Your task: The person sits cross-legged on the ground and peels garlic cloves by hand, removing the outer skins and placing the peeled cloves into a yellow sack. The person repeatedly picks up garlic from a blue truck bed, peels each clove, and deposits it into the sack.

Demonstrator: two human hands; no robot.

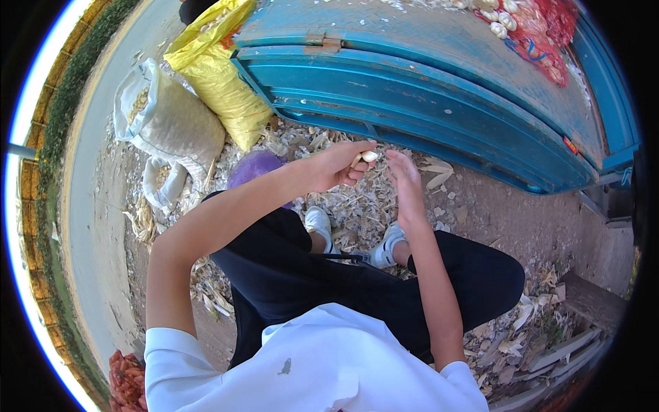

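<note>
My left hand (338, 167) is closed around garlic cloves (369, 156), and their pale ends stick out between the thumb and fingers. Just to its right, my right hand (406, 180) is raised with its fingers stretched out, and I see nothing in it. A small gap separates the two hands. Below them, dry garlic skins (357, 196) litter the ground around my white shoes (386, 246). A purple mesh bundle (255, 168) lies beyond my left knee, partly hidden by my left forearm.
A blue metal truck bed (412, 103) stands ahead, with a red mesh bag (542, 41) and garlic bulbs (502, 24) on it. At left are a yellow sack (230, 89), a large white sack (175, 113) and a small white bag (165, 182). Wooden planks (563, 353) lie lower right.
</note>
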